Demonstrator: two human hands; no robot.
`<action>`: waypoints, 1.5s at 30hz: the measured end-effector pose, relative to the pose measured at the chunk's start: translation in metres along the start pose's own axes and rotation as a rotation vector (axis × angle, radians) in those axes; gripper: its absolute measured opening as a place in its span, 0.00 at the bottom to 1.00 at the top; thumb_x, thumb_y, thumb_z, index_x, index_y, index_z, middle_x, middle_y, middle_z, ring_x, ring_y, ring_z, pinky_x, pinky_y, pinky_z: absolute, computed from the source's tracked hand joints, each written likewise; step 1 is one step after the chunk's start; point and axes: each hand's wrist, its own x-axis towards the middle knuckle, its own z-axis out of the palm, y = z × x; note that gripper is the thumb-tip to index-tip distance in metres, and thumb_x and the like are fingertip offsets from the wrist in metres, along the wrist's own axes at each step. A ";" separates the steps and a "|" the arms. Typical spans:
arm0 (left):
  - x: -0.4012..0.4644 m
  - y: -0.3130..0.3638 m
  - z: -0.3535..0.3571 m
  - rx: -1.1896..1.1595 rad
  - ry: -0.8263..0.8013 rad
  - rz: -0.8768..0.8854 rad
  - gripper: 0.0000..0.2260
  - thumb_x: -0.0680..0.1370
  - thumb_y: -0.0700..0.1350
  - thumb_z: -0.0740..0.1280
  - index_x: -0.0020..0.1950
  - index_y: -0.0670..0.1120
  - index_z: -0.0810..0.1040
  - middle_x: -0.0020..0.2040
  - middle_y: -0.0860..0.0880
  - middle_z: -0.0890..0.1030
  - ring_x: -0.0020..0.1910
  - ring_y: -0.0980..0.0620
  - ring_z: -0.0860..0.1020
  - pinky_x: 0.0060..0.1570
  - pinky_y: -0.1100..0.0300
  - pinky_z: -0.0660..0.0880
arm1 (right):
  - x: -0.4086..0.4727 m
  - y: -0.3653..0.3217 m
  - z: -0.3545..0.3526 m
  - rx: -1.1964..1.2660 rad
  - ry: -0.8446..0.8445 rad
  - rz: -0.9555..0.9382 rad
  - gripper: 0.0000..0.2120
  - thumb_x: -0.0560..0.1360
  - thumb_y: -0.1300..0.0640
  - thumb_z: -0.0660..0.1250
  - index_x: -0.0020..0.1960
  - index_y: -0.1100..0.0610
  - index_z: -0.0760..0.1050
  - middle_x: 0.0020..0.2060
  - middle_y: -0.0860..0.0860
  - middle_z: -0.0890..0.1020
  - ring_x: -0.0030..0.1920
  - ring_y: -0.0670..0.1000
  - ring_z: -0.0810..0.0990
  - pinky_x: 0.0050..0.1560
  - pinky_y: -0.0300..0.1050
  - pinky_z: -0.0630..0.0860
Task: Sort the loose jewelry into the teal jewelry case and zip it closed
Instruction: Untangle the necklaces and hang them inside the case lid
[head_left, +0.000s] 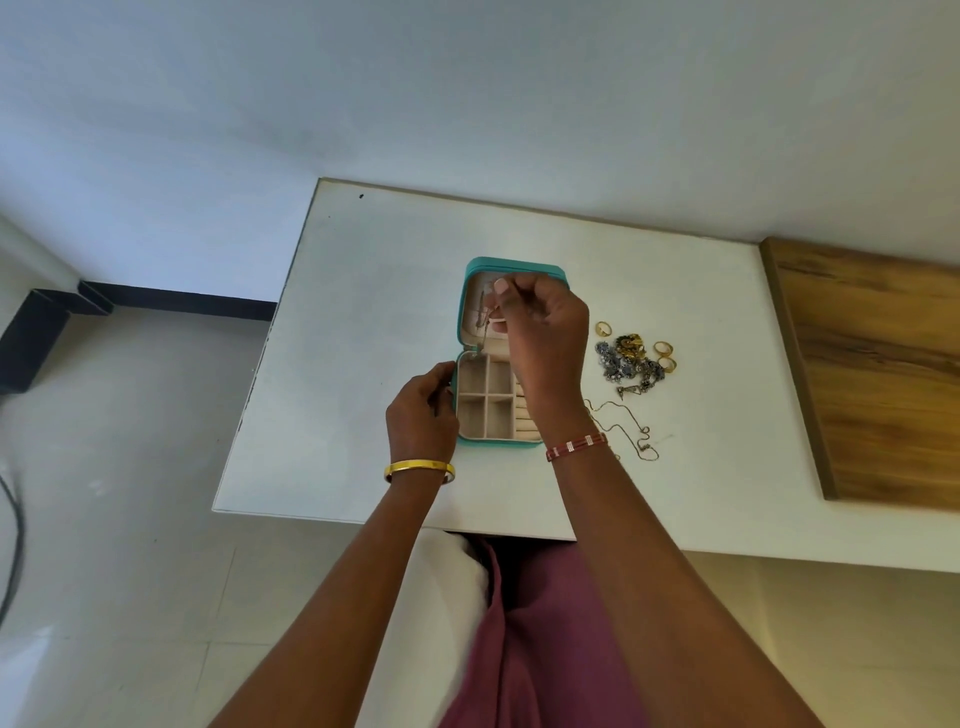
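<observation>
The right hand (545, 332) pinches a thin chain (484, 325) between thumb and fingertips, its other fingers curled in; the chain hangs down in front of the beige inside of the case's raised lid (475, 306). The left hand (422, 410) rests against the left wall of the case's lower half, fingers curled at its rim — whether they truly grip it or only steady it, I cannot tell.

The teal case (470, 441) lies open near the middle of the desk (363, 312), lid toward the far edge, tray toward the near edge. The tray shows 4 square compartments (484, 397) on its left and ring rolls on its right, partly hidden by the right wrist.

Right of the case, apart from it, lies a heap of loose jewelry (631, 361) — dark silver pieces tangled with gold ones, and several gold rings (664, 348) at its rim. A fine gold chain (628, 426) snakes toward the near edge, beside the right wrist.

A gold bangle (418, 466) circles the left wrist, a red-and-white bracelet (575, 447) the right. A wooden panel (878, 364) covers the desk's right end.
</observation>
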 end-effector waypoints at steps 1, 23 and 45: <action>0.000 0.001 0.000 -0.003 -0.001 -0.001 0.14 0.76 0.33 0.61 0.58 0.42 0.78 0.54 0.42 0.81 0.53 0.47 0.78 0.49 0.76 0.64 | 0.001 -0.003 -0.002 0.027 -0.007 0.000 0.02 0.74 0.62 0.66 0.43 0.59 0.77 0.38 0.56 0.82 0.42 0.56 0.82 0.47 0.55 0.80; -0.005 0.028 -0.016 -0.105 -0.036 -0.100 0.15 0.77 0.36 0.61 0.63 0.42 0.74 0.60 0.43 0.78 0.58 0.47 0.77 0.60 0.60 0.70 | -0.007 -0.052 -0.040 0.322 -0.162 0.049 0.12 0.75 0.67 0.61 0.38 0.55 0.77 0.37 0.49 0.83 0.48 0.55 0.80 0.51 0.48 0.76; 0.004 0.066 -0.023 -0.239 0.049 0.013 0.13 0.78 0.39 0.59 0.61 0.42 0.75 0.60 0.44 0.78 0.57 0.50 0.76 0.47 0.76 0.68 | 0.006 -0.076 -0.037 0.641 -0.426 0.006 0.06 0.68 0.62 0.57 0.33 0.62 0.69 0.30 0.55 0.82 0.35 0.53 0.81 0.43 0.44 0.79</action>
